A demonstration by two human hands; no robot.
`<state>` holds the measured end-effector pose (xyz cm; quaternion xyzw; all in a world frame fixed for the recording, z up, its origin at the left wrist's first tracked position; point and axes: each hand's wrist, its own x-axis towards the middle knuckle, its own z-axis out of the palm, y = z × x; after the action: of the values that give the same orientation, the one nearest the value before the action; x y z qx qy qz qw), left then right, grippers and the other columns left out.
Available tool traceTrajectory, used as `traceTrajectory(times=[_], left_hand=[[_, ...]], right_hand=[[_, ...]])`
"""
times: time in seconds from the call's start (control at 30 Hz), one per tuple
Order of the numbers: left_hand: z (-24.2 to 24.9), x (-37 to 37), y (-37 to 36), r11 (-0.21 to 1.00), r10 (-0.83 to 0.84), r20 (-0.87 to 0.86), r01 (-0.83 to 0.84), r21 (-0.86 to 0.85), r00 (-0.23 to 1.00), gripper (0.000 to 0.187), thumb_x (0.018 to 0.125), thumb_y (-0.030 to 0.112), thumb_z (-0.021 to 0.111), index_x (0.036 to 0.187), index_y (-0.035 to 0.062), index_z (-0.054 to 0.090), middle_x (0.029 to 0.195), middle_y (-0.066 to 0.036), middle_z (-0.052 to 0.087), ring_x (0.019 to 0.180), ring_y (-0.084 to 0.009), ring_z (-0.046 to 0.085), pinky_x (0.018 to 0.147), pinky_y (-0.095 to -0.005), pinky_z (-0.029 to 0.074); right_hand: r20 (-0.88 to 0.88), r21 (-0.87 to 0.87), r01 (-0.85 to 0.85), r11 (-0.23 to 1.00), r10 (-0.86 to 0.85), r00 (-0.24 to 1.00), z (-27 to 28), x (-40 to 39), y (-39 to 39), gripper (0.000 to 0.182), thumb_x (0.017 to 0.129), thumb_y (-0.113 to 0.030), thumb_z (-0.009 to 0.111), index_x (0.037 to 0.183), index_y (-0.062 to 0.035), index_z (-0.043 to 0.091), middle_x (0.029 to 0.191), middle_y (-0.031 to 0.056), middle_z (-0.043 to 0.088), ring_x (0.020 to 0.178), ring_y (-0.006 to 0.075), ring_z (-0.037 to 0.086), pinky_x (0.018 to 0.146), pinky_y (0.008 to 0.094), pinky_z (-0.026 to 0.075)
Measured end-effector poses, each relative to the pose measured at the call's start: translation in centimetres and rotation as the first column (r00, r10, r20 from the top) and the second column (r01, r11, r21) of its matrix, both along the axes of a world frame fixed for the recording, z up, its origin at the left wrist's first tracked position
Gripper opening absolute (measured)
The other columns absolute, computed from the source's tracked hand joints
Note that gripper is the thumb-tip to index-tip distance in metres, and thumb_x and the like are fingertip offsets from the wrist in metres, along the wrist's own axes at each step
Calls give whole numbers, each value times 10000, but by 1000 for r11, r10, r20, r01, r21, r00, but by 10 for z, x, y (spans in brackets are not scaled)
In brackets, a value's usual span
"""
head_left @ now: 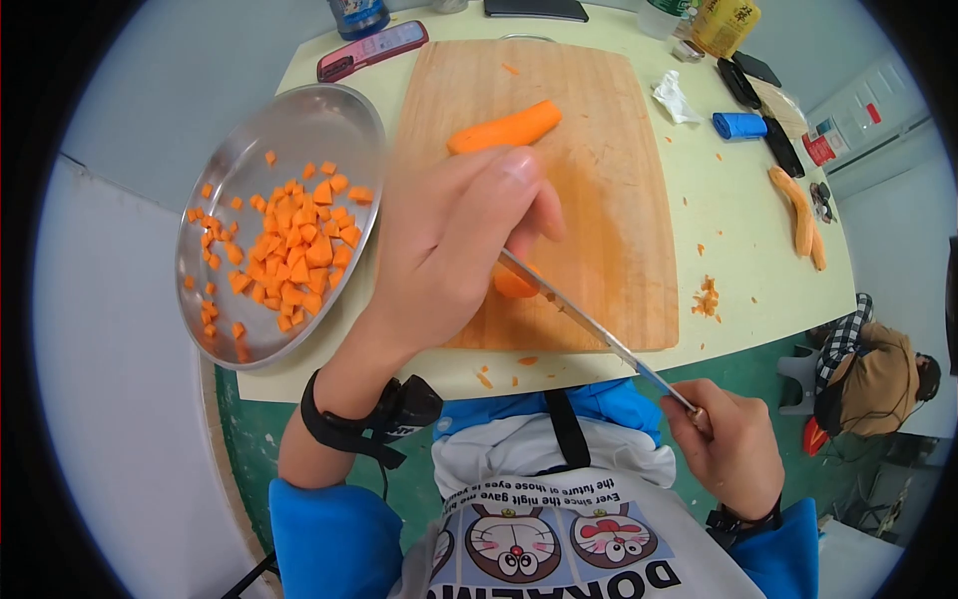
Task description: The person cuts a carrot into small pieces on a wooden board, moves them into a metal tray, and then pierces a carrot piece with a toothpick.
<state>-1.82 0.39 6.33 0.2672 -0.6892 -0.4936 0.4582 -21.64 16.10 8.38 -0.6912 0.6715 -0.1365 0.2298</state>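
My right hand (726, 446) is closed around the handle of a knife (611, 344), whose blade slants up and left over the wooden cutting board (629, 200). Small orange bits stick to the blade. My left hand (459, 240) is over the board with its fingers curled at the blade's far end; what they hold, if anything, is hidden. Beneath that end lies a cut piece of carrot (515, 284), partly covered by the blade and hand. A longer peeled carrot (507, 128) rests on the board just beyond my left hand.
Left of the board, a round metal tray (215, 329) holds many carrot cubes (294, 245). A phone (374, 50) lies behind it. On the right are a crumpled tissue (676, 97), a blue roll (739, 126), peeled carrots (795, 212) and peel scraps (707, 298). Bottles (725, 25) stand at the back.
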Motion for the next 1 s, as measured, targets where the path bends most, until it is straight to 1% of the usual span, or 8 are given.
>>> traceTrajectory(times=[0.03,0.17,0.23,0.33,0.47,0.57,0.87,1.0], left_hand=[[-1,1,-1,999,-14,-17,15,36,1000,376,919,232,401,689,-19,561,615,-35,519,555,-87,454,530,-227,366],[-8,-1,-5,999,-22,-57,24,23,998,377,917,249,414,679,-9,548,603,-24,512,559,-81,448,526,-227,357],[-9,-4,-5,999,24,-46,-25,-24,999,409,916,223,353,577,13,449,569,-64,467,520,-96,410,500,-223,307],[-9,-3,-4,1000,18,-53,-17,17,998,405,911,215,357,558,24,413,560,-65,455,517,-96,391,499,-231,299],[-7,-3,-4,999,4,-38,-3,32,999,406,911,218,358,555,26,400,556,-61,448,517,-92,375,499,-230,288],[-9,-4,-5,1000,15,-45,-16,-20,999,404,912,219,358,559,28,395,554,-57,445,519,-90,368,499,-230,282],[-10,-4,-4,999,31,-43,-32,-18,999,401,917,223,353,566,32,391,560,-55,449,527,-91,373,505,-230,289],[-11,-3,-5,1000,24,-43,-23,16,999,401,913,222,351,563,31,388,556,-58,446,526,-94,373,506,-232,289]], right_hand=[[8,10,7,1000,-7,1000,2,0,-1,150,758,-46,628,887,-26,555,673,120,581,538,281,574,471,343,449],[-13,10,21,1000,-20,1000,6,1,-5,142,760,-41,642,873,-16,559,652,134,586,526,279,577,458,335,444],[-20,18,18,1000,-18,1000,6,1,-5,136,764,-43,642,869,-14,561,645,134,583,520,280,574,455,334,442],[-21,22,22,999,-22,1000,5,3,-6,128,768,-45,643,862,-11,563,635,136,578,509,281,570,450,333,438],[-6,9,35,999,-35,999,2,4,-5,123,767,-42,647,851,-7,564,623,140,570,498,281,563,444,331,433],[-7,19,29,999,-29,1000,2,5,-6,123,770,-41,646,851,-5,561,615,141,566,493,280,560,440,331,431],[-8,29,4,1000,-4,1000,6,4,-9,109,782,-37,632,844,-5,548,598,138,557,489,281,556,443,331,428],[-23,34,2,999,-1,1000,7,4,-10,106,786,-43,631,843,-7,549,584,138,551,488,286,553,441,335,425]])
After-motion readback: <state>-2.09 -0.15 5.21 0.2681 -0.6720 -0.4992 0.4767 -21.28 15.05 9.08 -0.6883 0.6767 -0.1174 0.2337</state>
